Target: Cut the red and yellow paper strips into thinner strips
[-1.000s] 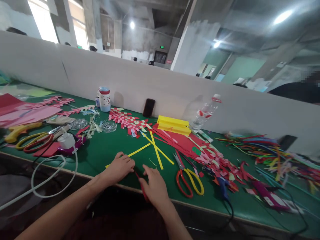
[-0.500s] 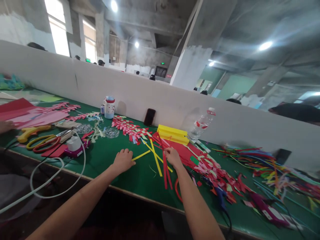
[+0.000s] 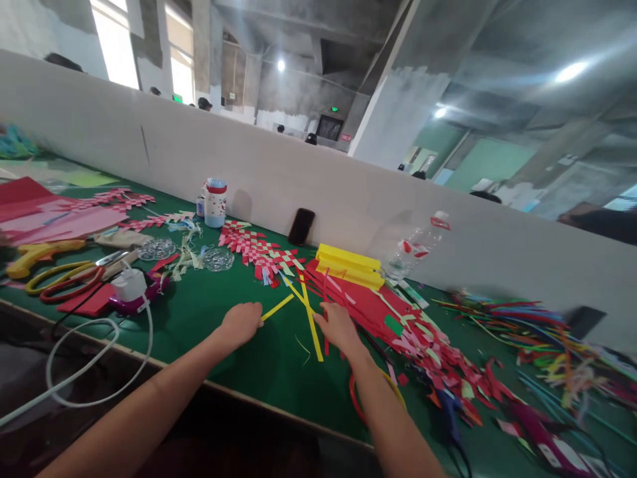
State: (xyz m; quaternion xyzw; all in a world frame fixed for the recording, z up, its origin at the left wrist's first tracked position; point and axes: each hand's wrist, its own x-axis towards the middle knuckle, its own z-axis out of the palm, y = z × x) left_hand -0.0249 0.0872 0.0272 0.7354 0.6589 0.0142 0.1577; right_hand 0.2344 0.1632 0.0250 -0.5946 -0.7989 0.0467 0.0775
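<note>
My left hand is closed around one end of a yellow paper strip, which points up and right over the green table. To its right, my right hand hovers low, thumb and forefinger slightly apart beside a crossed pair of yellow strips. Under that hand lies a red strip, partly hidden by the fingers. Behind the hands sits a woven piece of red, pink and pale green strips. Red-and-yellow-handled scissors are partly covered by my right forearm.
A yellow folded holder, a plastic bottle, a phone and a cup stand along the white partition. Left are scissors, a yellow glue gun and a looped white cable. Pipe cleaners lie right.
My right hand has let go of the red strips and shifted slightly down and left to the crossed yellow strips. The left hand keeps its yellow strip. The view has turned a little.
</note>
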